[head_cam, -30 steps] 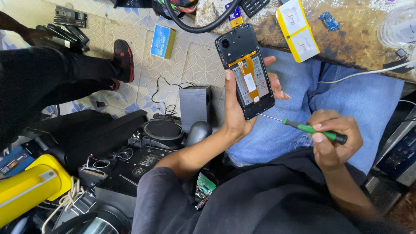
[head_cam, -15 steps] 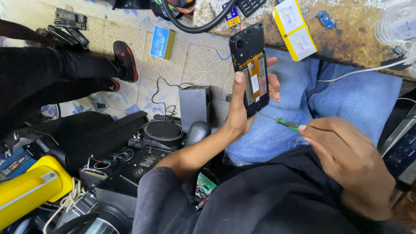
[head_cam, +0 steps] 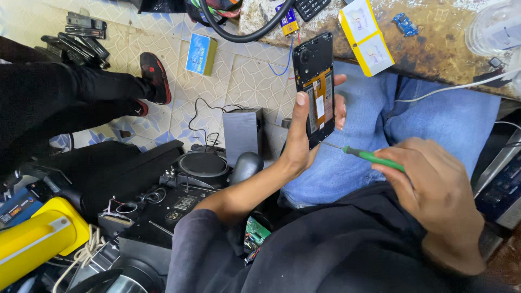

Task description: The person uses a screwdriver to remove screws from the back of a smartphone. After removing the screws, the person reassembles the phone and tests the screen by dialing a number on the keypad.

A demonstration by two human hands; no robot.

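Two hands busy: left hand (head_cam: 304, 141) grips opened phone (head_cam: 316, 89) by edges, light, fragile; right hand (head_cam: 434, 187) clenches screwdriver (head_cam: 369, 157)

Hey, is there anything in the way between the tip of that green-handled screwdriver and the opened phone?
Nothing visible. The right hand points the thin green-handled screwdriver at the lower edge of the opened black phone, held upright by the left hand. Only open air over the blue jeans lies between.
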